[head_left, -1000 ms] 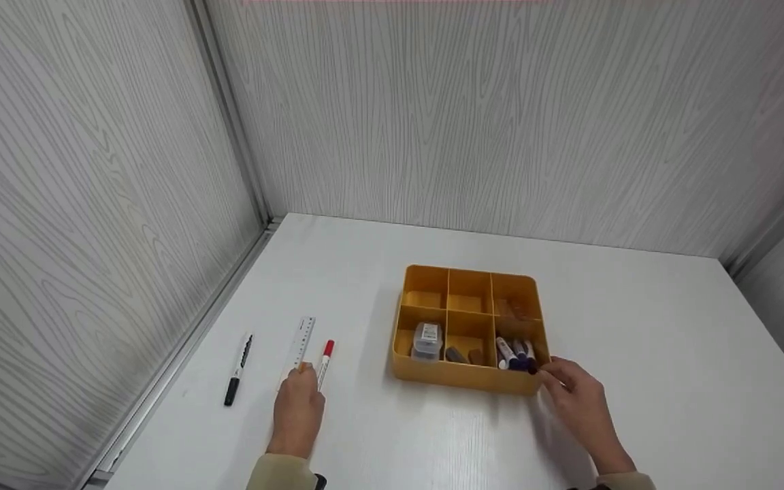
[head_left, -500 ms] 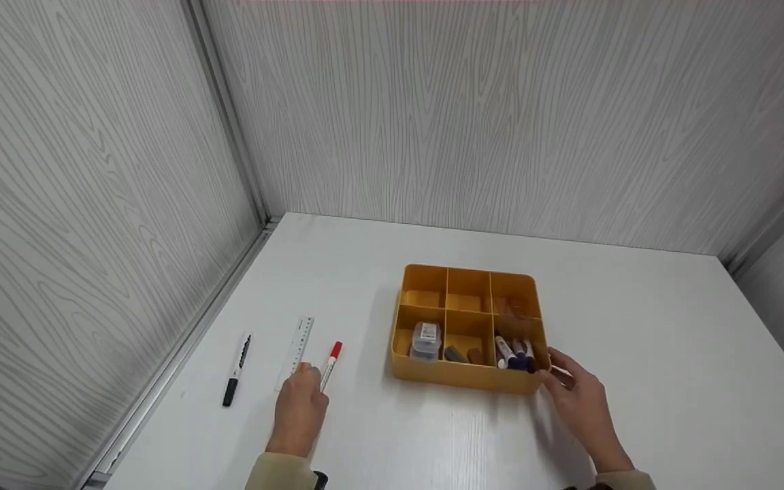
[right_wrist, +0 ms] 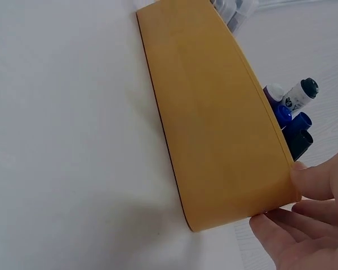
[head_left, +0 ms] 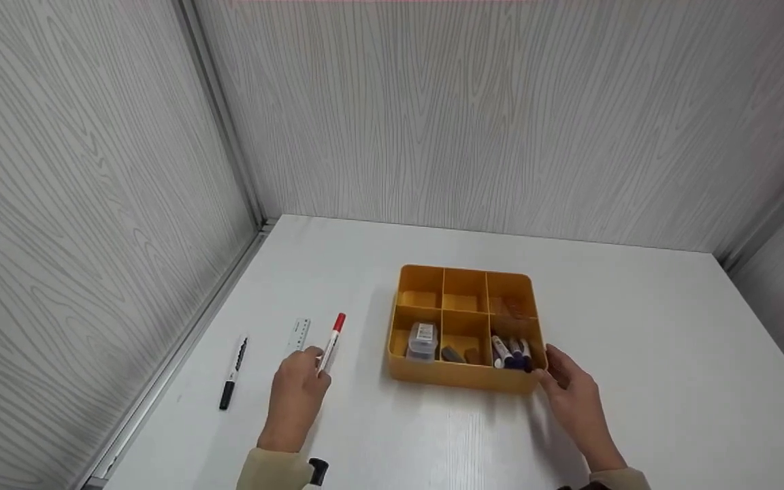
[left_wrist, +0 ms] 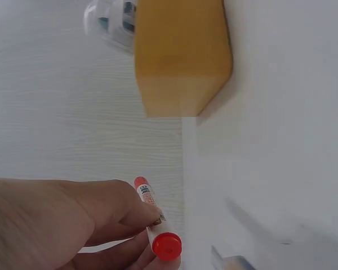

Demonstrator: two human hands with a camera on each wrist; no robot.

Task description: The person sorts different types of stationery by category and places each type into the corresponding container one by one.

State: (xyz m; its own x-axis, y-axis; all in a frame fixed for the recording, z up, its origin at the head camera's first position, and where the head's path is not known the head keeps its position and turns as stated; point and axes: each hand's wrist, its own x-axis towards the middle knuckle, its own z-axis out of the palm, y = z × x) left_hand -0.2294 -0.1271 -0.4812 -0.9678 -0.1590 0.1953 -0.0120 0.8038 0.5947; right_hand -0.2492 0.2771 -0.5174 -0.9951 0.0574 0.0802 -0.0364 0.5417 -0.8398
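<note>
My left hand (head_left: pixel 299 391) pinches a white marker with a red cap (head_left: pixel 335 333) between thumb and fingers. The left wrist view shows the same marker (left_wrist: pixel 153 211) tilted, a round red end facing the camera. Partly hidden behind that hand, a clear ruler (head_left: pixel 299 333) lies on the table. My right hand (head_left: pixel 574 401) holds the front right corner of a yellow divided box (head_left: pixel 433 371). In the right wrist view, the thumb sits at the box's rim and the fingers lie along its side. Several markers (head_left: pixel 514 350) fill the compartment beside this hand.
A black-capped marker (head_left: pixel 233 374) lies left of the ruler. Inside the box are a small clear plastic case (head_left: pixel 422 340), a grey piece (head_left: pixel 452 354) and a brown piece (head_left: pixel 473 356). Wood-grain panels (head_left: pixel 433 109) wall the white table (head_left: pixel 637 327) at the back and sides.
My left hand has shifted from over the ruler onto the red-capped marker, whose cap has moved up and right. The right hand's fingers have spread along the box's side; the box stays put.
</note>
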